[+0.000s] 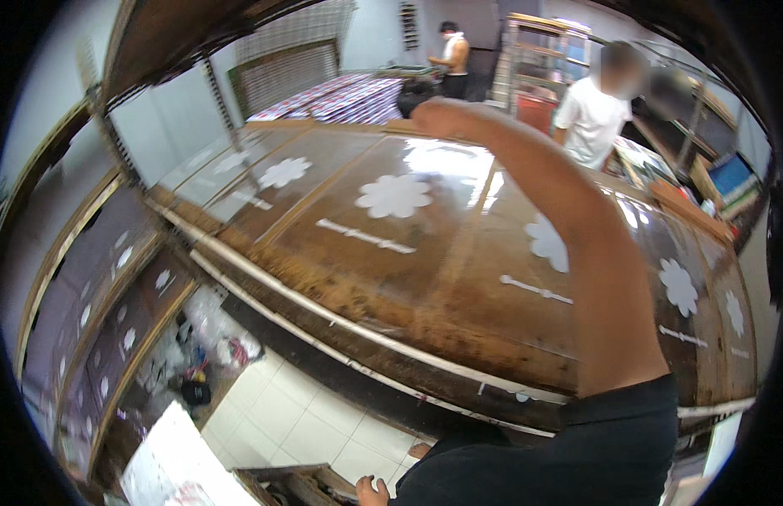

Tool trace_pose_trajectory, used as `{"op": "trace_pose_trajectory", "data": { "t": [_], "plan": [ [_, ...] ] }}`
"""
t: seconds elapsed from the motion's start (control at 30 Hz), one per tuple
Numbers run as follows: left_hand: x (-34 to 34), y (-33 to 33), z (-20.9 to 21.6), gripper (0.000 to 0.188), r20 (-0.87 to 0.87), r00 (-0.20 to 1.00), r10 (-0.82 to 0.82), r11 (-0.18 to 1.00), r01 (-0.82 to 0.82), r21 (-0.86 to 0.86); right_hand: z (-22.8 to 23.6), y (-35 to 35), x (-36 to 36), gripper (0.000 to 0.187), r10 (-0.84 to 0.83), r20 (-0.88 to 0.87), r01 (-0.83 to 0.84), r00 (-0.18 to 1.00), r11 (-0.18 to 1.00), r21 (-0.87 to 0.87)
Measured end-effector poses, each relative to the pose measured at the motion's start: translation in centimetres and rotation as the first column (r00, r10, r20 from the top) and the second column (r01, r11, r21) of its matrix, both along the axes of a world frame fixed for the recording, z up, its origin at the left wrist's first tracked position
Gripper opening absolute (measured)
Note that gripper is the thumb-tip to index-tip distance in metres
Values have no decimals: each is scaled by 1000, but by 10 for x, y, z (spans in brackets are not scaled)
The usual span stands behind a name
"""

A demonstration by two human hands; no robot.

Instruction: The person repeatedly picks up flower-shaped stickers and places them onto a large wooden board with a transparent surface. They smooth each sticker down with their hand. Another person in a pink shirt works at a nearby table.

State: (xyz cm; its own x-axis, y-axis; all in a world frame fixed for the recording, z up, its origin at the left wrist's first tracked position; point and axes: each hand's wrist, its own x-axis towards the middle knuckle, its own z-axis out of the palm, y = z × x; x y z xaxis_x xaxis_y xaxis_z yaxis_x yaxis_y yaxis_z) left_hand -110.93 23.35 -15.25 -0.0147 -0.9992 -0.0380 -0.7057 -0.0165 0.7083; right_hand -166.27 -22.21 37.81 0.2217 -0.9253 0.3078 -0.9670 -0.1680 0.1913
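Note:
A long brown, glossy panelled surface [349, 278] stretches in front of me, split by light brown strips. White flower shapes [394, 196] and thin white bars [366, 236] show on its panels. My right arm reaches across it from the lower right. At its far rim is my right hand [442, 118], foreshortened and blurred; I cannot tell whether its fingers grip the rim. My left hand [372, 491] hangs low at the bottom edge, only partly in view. Its visible fingers are bent slightly and apart, holding nothing I can see, beside a dark wooden piece [316, 482].
Pale rails [366, 329] run along the near side. On the left stands a rack with similar flower-marked panels [122, 312]. Plastic bags [210, 329] lie on the floor by a white board [185, 460]. Beyond are patterned sheets [349, 97], a person in white [589, 122] and another person [452, 59].

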Motion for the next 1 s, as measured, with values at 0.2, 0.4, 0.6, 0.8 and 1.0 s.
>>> {"op": "trace_pose_trajectory", "data": {
  "t": [0.2, 0.4, 0.6, 0.8, 1.0],
  "plan": [
    [8, 0, -10, 36, -34, 999, -37, 999, 37, -15, 10, 66, 59, 34, -14, -138, 39, 990, 983, 181],
    [7, -2, 7, 31, 5, 998, -61, 997, 61, -39, 25, 70, 143, 24, 505, -156, -507, 849, 861, 27],
    [18, 21, 38, 31, 82, 988, 128, 931, -92, -352, 70, 171, 371, 20, 740, -218, -742, 636, 664, 92],
    [3, 56, 88, 30, -26, 920, 391, 906, -390, -167, 37, 265, 496, 18, 954, -279, -977, 109, 155, 150],
    [12, 138, 105, 29, -56, 703, 709, 685, -706, -180, -6, 349, 591, 27, 936, 26, -935, -350, -351, 44]
  ]
}}
